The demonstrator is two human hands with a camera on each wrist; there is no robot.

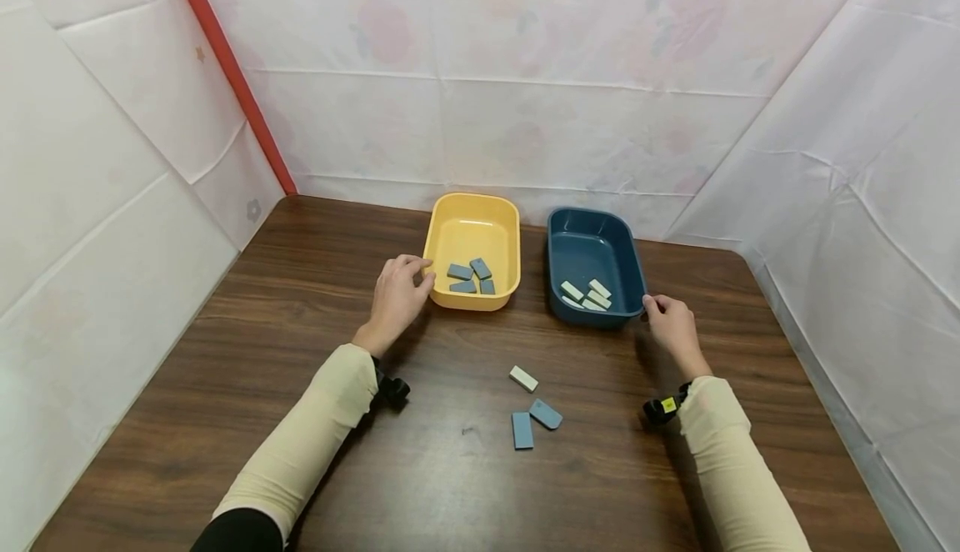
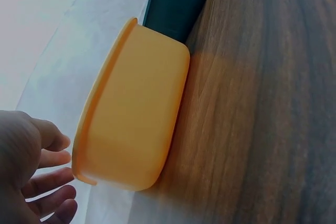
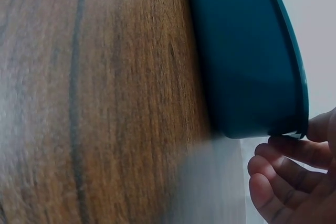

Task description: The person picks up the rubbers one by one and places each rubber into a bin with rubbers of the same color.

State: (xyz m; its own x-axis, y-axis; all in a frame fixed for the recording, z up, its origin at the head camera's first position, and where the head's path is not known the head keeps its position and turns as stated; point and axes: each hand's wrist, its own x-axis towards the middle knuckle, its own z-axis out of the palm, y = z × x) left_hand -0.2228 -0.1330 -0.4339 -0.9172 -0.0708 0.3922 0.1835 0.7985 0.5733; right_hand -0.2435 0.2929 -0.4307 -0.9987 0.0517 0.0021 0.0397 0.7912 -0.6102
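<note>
My left hand (image 1: 395,298) is at the left side of a yellow plastic bin (image 1: 512,243), fingers loosely bent and spread beside its rim. In the left wrist view the fingertips (image 2: 65,190) stand right at the rim's edge, not wrapped round it. My right hand (image 1: 672,331) pinches the near right corner of a dark blue bin (image 1: 633,256) between thumb and index finger, the other fingers below the rim. Several grey-blue tiles (image 1: 481,268) lie in the yellow bin. Several cream tiles (image 1: 598,288) are in the blue one.
On the brown wooden table (image 1: 300,285), in front of the bins, lie one cream tile (image 1: 523,378) and two grey-blue tiles (image 1: 522,431), the second grey-blue tile (image 1: 546,414) almost against the first. White cloth (image 1: 525,135) hangs behind and at both sides.
</note>
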